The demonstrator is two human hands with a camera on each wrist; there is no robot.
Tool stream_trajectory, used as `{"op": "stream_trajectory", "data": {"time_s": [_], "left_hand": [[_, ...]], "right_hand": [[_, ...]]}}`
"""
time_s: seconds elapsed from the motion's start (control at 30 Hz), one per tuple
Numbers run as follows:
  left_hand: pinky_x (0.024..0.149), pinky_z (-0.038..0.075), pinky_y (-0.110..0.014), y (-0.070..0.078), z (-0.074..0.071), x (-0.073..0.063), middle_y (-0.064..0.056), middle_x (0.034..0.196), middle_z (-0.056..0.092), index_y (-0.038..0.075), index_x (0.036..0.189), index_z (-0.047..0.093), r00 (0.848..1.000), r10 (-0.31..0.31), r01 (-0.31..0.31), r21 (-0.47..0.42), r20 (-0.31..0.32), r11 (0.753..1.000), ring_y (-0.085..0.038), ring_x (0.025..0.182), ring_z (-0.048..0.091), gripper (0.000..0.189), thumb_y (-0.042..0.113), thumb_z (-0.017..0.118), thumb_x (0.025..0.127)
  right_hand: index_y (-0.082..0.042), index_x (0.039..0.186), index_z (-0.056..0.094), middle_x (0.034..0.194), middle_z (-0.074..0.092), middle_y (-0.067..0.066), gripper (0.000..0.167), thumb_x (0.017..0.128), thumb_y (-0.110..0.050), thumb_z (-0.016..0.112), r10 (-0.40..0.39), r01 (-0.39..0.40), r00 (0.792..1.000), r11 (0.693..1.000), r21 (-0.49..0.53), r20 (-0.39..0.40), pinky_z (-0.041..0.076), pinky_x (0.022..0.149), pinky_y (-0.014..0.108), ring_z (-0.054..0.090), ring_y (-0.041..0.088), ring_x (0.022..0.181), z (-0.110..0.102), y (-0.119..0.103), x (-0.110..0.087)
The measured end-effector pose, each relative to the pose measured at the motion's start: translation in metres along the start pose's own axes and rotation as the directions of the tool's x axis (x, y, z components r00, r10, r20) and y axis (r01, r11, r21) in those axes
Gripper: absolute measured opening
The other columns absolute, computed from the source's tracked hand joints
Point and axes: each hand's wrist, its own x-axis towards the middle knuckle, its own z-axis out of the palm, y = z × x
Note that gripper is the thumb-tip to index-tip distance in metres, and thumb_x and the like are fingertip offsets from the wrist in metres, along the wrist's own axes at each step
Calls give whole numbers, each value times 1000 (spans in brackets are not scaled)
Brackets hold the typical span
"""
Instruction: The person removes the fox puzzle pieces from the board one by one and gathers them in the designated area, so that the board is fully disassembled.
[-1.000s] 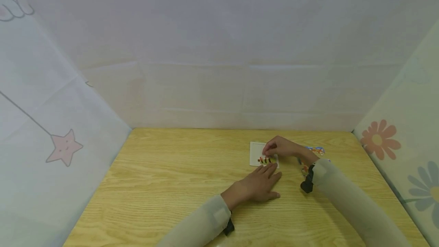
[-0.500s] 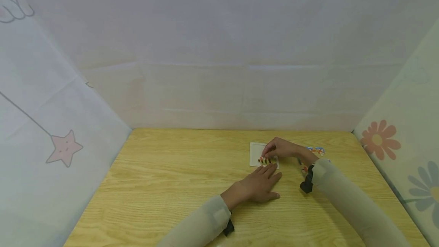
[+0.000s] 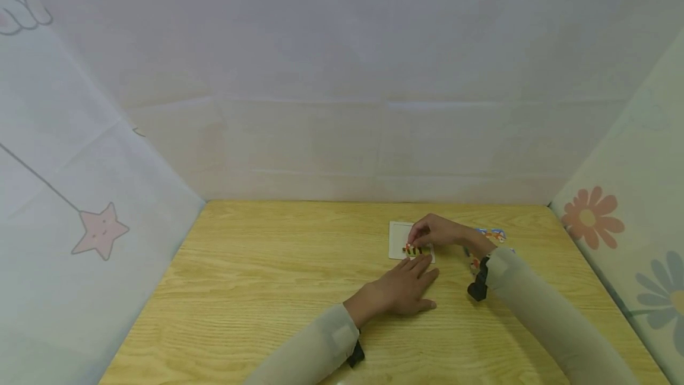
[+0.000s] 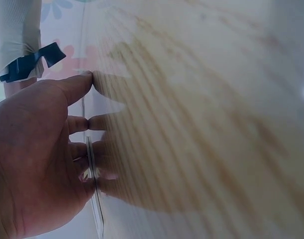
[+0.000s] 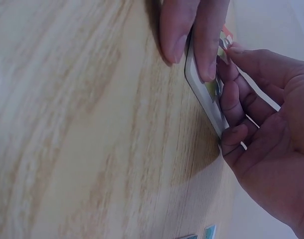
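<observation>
A white puzzle board (image 3: 397, 237) lies flat toward the back of the wooden table. Along its near side is a yellow-and-black striped picture section (image 3: 419, 251). My right hand (image 3: 439, 230) comes in over the board from the right; its thumb and forefinger pinch a small puzzle piece (image 5: 227, 34) with red and white on it, at the striped section's far edge. The fingers hide most of that piece. My left hand (image 3: 402, 287) lies palm down with fingers spread, two fingertips (image 5: 208, 69) on or against the board's near edge and the thumb on the table.
Several loose puzzle pieces (image 3: 493, 234) with blue and orange prints lie right of the board, partly covered by the right wrist. Pale cloth walls (image 3: 299, 135) stand behind and at both sides of the table (image 3: 256, 266).
The right fingertips have come down slightly, toward the near side of the board, and now sit at the striped section. The left hand has stayed in place.
</observation>
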Motion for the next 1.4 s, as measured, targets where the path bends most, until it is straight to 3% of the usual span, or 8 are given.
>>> {"op": "stream_trajectory", "data": {"time_s": [0.23,0.57,0.83,1.17,1.4], "left_hand": [[131,19,-38,1,-4,-3,-4,179,10,22,171,24,1000,0,0,8,-6,1000,-18,165,10,75,63,41,109],[131,20,-40,1,-3,-3,-3,179,11,24,171,25,1000,-8,8,4,-6,1000,-18,164,10,75,63,41,109],[131,20,-42,2,-5,-2,-4,179,11,24,171,25,1000,-8,8,3,-3,1000,-19,164,12,76,64,42,108],[131,21,-41,4,-5,-2,-5,179,11,23,171,25,1000,-9,9,13,-6,1000,-20,164,13,76,64,42,108],[131,22,-41,4,-6,-3,-5,178,12,23,171,25,1000,-17,17,16,-2,1000,-20,164,13,76,64,42,109]], "right_hand": [[2,111,77,104,76,17,14,102,-3,69,18,-18,999,1000,-7,-28,58,81,29,71,32,92,2,-1,-1],[-3,112,78,106,77,13,14,103,-8,70,74,-66,989,995,70,-125,59,84,33,71,26,93,2,9,-3],[-9,113,79,113,77,8,14,104,-15,70,84,-73,974,996,61,-209,59,88,34,71,21,100,-1,13,-13],[-11,115,79,117,77,8,15,105,-16,69,70,-60,971,997,52,-229,59,86,37,70,23,103,-6,7,-29],[-6,117,77,118,76,12,17,106,-15,67,78,-54,971,993,109,-225,61,90,41,72,24,106,-11,7,-44]]}}
